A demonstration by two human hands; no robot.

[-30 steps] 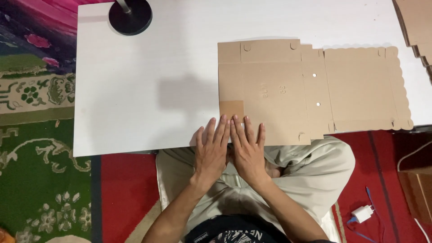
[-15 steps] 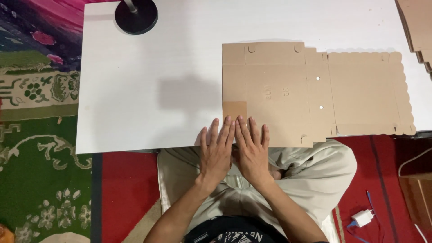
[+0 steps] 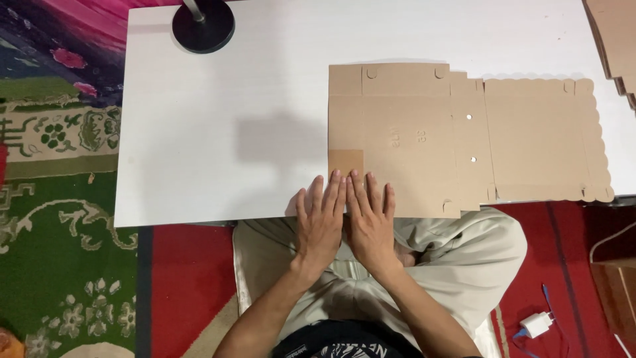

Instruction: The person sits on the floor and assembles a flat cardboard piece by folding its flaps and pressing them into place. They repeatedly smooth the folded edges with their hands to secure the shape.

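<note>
Basically early stage: the flat cardboard box blank [image 3: 457, 139] lies unfolded on the white surface [image 3: 218, 132], spread over its right half with its near edge at the surface's front edge. All panels look flat, with no flap raised and no wall standing anywhere that shows. The scalloped panel at the far right is flat too.

Left hand [image 3: 319, 222] and right hand [image 3: 370, 222] lie palm down side by side, index fingers touching, fingers straight and together. Neither grips anything. The fingertips rest on the near left corner of the blank, by a small darker square patch [image 3: 346, 162]; the palms hang over the surface edge above the person's lap [image 3: 457, 258].

Judging from this, nothing is folded or locked yet. The hands look to be pressing or smoothing the near edge, so all the creasing, raising of sides and tab-tucking is left.

More cardboard pieces [image 3: 613, 40] are stacked at the top right corner, untouched. A black round lamp base [image 3: 203, 26] sits at the far left of the surface, well apart from the blank. A white charger with a blue cable [image 3: 536, 323] lies on the red carpet at lower right.
</note>
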